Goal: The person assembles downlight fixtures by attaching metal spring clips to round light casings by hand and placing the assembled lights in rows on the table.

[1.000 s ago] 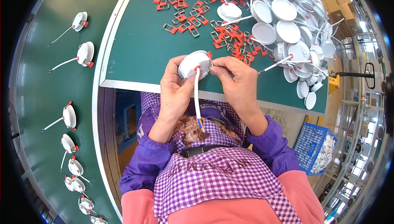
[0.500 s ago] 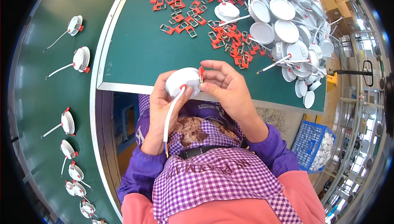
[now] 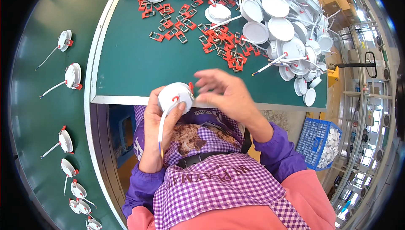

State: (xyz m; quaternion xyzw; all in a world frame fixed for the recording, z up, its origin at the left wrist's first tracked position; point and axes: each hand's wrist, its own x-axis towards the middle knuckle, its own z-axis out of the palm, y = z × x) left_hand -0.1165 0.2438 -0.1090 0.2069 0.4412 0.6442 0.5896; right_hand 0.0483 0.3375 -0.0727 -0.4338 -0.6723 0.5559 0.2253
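My left hand (image 3: 157,125) grips a round white lamp housing (image 3: 174,96) at the near edge of the green table (image 3: 135,65). A white wire (image 3: 162,125) hangs from the housing down past my wrist. A red clip (image 3: 191,87) sits on the housing's right rim. My right hand (image 3: 228,97) hovers just right of the housing with fingers spread, holding nothing.
Several red-and-metal spring clips (image 3: 198,34) lie scattered mid-table. A heap of white lamp housings with wires (image 3: 287,27) fills the far right. Finished lamps (image 3: 71,76) ride the green belt on the left. A blue crate (image 3: 322,143) stands at the lower right.
The housing has turned in my left hand and its wire swung to the left. My right hand has let go of it and opened beside it.
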